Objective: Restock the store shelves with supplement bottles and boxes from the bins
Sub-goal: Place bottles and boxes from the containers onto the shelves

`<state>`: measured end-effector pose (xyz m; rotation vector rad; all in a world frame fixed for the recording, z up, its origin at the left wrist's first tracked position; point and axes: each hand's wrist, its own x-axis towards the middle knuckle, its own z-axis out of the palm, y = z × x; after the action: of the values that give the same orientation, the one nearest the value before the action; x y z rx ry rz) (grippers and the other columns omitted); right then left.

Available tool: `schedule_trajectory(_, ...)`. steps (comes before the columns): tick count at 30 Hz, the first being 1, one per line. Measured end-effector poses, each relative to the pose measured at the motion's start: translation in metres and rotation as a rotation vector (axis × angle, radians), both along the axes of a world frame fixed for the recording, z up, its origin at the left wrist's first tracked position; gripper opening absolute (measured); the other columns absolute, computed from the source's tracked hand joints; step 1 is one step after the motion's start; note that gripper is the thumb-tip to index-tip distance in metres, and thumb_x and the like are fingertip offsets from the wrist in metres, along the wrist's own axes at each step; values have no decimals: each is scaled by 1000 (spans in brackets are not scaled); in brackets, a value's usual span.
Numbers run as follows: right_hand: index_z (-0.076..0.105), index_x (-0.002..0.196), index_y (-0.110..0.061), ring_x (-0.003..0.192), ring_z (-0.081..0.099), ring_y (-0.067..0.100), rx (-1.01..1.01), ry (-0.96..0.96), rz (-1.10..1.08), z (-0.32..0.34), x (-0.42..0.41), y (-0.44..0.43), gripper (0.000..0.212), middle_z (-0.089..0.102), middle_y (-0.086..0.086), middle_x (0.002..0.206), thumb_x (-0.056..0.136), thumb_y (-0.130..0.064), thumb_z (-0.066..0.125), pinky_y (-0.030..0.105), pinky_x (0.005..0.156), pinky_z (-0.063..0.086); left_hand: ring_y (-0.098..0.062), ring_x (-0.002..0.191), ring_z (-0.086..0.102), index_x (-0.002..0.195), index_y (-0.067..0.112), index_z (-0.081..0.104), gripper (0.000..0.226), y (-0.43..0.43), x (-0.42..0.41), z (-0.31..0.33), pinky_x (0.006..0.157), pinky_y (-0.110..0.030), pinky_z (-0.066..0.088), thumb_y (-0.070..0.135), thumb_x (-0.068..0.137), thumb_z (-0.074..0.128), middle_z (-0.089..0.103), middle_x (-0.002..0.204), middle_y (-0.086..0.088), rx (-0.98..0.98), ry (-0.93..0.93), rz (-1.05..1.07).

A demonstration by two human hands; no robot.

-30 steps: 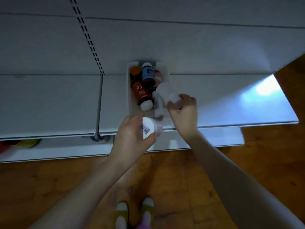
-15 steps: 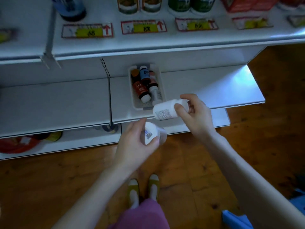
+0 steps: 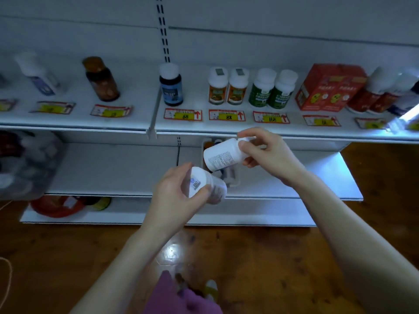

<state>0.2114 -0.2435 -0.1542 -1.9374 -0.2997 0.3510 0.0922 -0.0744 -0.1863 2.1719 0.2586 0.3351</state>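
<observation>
Both hands have lifted clear of the bin since a second ago, each bringing a white bottle with it, and the view has tipped up to take in the stocked shelf above. Nearest, a fold of purple clothing [image 3: 181, 295] hangs over the wooden floor [image 3: 260, 257]. Above it, the left hand [image 3: 176, 196] has its grip curled round a white bottle with a code sticker [image 3: 200, 183], the stickered end facing the camera. Just beyond and higher, the right hand [image 3: 267, 157] pinches the cap end of a white bottle with printed text [image 3: 223, 156], which lies tilted with its base pointing down and left. The two bottles are near each other but apart.

This second bottle and the right hand cover most of the white bin [image 3: 236, 182] on the lower shelf [image 3: 113, 168], so only blurred bits of its contents show. At the far left of that shelf sits a clear bin [image 3: 25, 164] of blurred goods.

On the upper shelf [image 3: 140, 91], upright, stand an amber bottle [image 3: 102, 80], a blue-labelled bottle [image 3: 170, 86], two orange-labelled bottles [image 3: 217, 87], two green-labelled bottles [image 3: 260, 89] and a red box [image 3: 326, 87]. Yellow price tags [image 3: 226, 115] line the edge.
</observation>
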Motion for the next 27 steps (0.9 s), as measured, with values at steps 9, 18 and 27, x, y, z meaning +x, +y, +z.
schedule_trajectory(9, 57, 86, -20, 42, 56, 9, 8, -1, 136, 55, 8, 35, 5, 60, 4, 67, 86, -21, 62, 23, 45, 47, -4, 87, 53, 112, 23, 59, 65, 23, -23, 37, 73, -17, 41, 55, 56, 54, 57, 97, 12, -137, -75, 186)
schedule_trajectory(18, 59, 86, 5, 39, 58, 16, -82, -20, 147, 70, 10, 85, 41, 60, 14, 60, 89, -36, 56, 20, 37, 44, 5, 83, 54, 105, 27, 58, 67, 61, -42, 40, 67, -9, 39, 61, 48, 48, 58, 95, 12, -176, -117, 330)
schedule_trajectory(27, 58, 92, -20, 51, 58, 21, -35, -150, 244, 80, 4, 179, 8, 61, 12, 67, 86, -22, 62, 35, 57, 51, 17, 79, 51, 79, 42, 49, 32, 140, -54, 47, 65, -5, 40, 58, 52, 47, 54, 82, 20, -154, -153, 352)
